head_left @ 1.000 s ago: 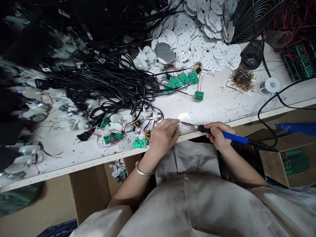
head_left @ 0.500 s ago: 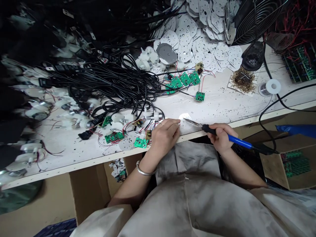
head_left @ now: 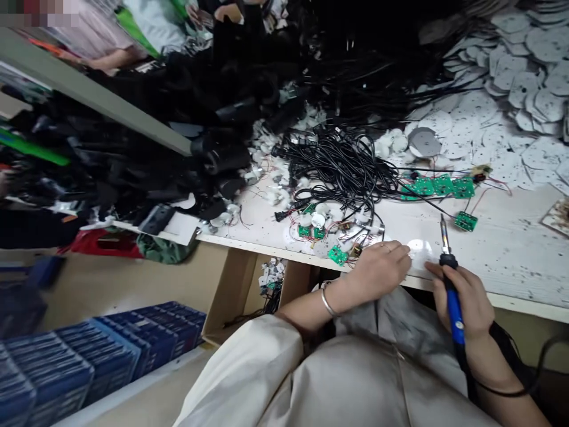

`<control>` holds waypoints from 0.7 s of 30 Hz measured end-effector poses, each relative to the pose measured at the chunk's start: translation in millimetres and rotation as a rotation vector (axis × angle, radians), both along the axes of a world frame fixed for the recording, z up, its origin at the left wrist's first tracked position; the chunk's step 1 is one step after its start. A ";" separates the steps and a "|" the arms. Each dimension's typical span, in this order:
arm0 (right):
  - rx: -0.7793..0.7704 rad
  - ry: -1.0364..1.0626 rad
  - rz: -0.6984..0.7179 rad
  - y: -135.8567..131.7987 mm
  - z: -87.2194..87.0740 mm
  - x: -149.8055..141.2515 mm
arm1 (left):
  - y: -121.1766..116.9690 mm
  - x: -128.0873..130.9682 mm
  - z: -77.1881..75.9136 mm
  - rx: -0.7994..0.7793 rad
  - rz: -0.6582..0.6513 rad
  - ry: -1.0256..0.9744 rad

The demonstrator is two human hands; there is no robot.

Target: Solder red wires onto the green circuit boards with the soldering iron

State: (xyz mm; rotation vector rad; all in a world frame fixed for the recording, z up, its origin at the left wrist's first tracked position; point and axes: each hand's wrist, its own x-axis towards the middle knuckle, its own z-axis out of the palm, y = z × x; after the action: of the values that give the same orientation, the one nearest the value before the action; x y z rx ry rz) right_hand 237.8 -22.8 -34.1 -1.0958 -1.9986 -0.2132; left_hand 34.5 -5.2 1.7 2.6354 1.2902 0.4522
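Observation:
My right hand (head_left: 466, 296) is wrapped around the handle of a blue and black soldering iron (head_left: 453, 299), whose metal tip points away from me over the bench. My left hand (head_left: 384, 267) rests at the bench's front edge with its fingers curled together. Just beside its fingertips lies a small white board (head_left: 420, 248), bright with glare. What the left fingers pinch, if anything, is hidden. Left of that hand are a small green circuit board (head_left: 338, 255) and white plastic parts with thin wires. Another green circuit board (head_left: 466, 221) on wires lies beyond the iron's tip.
A tangle of black cables (head_left: 342, 166) covers the middle of the bench. White boards (head_left: 511, 136) are heaped at the back right. Black parts are piled at left. Below stand an open cardboard box (head_left: 226, 284) and blue boxes (head_left: 111, 338). Other people's arms show at upper left.
The view has swung to the left. The soldering iron, earlier pointing left with its tip at the white board, now points away from me, tip off the board. My left hand keeps its place beside the board.

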 end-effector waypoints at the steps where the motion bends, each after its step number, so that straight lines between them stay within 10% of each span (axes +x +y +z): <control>1: 0.011 0.002 -0.003 -0.2 -0.2 0.3 | -0.8 -5.9 6.7 0.019 -0.013 -0.046; 5: 0.015 0.003 -0.019 -2.8 0.7 2.2 | 6.6 -76.4 29.5 0.186 0.125 -0.302; 9: 0.041 0.017 -0.041 -3.1 -10.7 9.8 | 10.7 -203.5 27.7 0.383 0.804 -0.092; 11: 0.049 0.011 -0.046 -2.2 -19.1 14.6 | -3.7 -261.7 25.5 0.408 0.930 -0.033; 15: 0.023 0.031 -0.045 -1.5 -31.2 22.1 | -45.5 -329.5 25.6 0.273 0.905 0.058; 21: -0.124 0.093 -0.091 -7.0 -42.5 32.5 | -48.9 -353.6 17.8 -0.002 0.741 0.056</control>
State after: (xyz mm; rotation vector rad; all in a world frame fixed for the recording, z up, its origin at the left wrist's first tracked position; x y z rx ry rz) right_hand 270.3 -29.9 -76.6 -1.2536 -1.9020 -0.0843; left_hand -319.1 -54.1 19.4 2.0891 2.2602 0.4609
